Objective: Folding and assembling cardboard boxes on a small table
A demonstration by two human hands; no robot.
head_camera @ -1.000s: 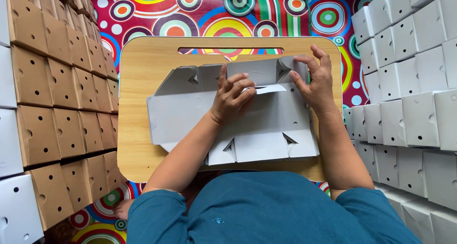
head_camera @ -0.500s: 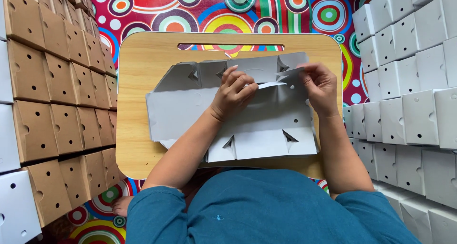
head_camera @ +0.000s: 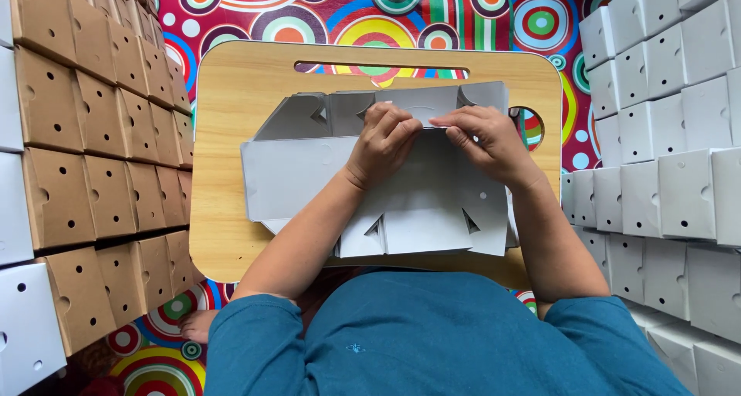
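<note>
A flat grey cardboard box blank [head_camera: 301, 176] with cut flaps lies on a wooden lap board [head_camera: 231, 110]. My left hand [head_camera: 382, 141] presses down on the blank near its middle, fingers curled on a folded flap. My right hand [head_camera: 486, 141] sits just beside it, pinching the same flap edge at the fold, fingertips almost touching the left hand. The blank's right part is folded over under both hands. More grey sheets lie beneath it.
Stacks of folded brown boxes [head_camera: 85, 126] with small holes stand on the left, with white ones [head_camera: 15, 326] at the far left. Stacked white boxes [head_camera: 664, 133] fill the right. A bright circle-patterned mat [head_camera: 347, 18] lies under the board. My bare foot [head_camera: 197, 328] shows at lower left.
My right hand moved left from the blank's right edge to meet the left hand, folding the right flap inward. The left hand stayed in place.
</note>
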